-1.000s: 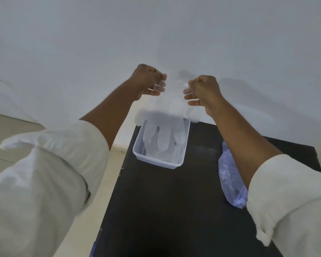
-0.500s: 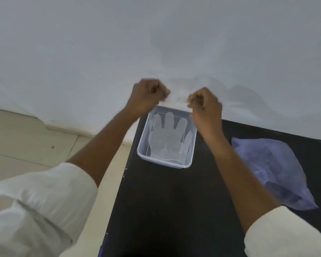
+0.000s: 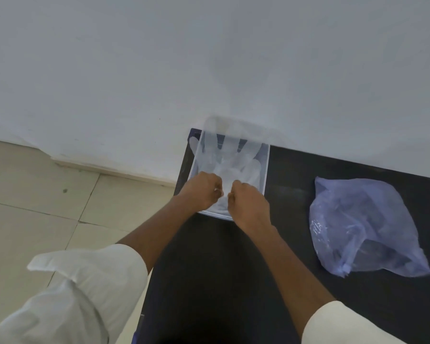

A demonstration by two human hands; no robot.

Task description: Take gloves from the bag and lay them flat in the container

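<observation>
A clear plastic container stands at the far left corner of the black table. A thin see-through glove lies spread in it, fingers pointing toward the wall, thumb hanging over the left rim. My left hand and my right hand are side by side over the container's near end, each with fingers pinched on the glove's cuff. Other gloves seem to lie beneath it. The bluish plastic bag rests on the table to the right, apart from both hands.
A white wall runs right behind the container. The table's left edge drops to a beige tiled floor. My white rolled sleeves fill the lower corners.
My hands came down and toward me from wall height, lowering the glove from hanging above the container to lying spread inside it. The view tilted down.
</observation>
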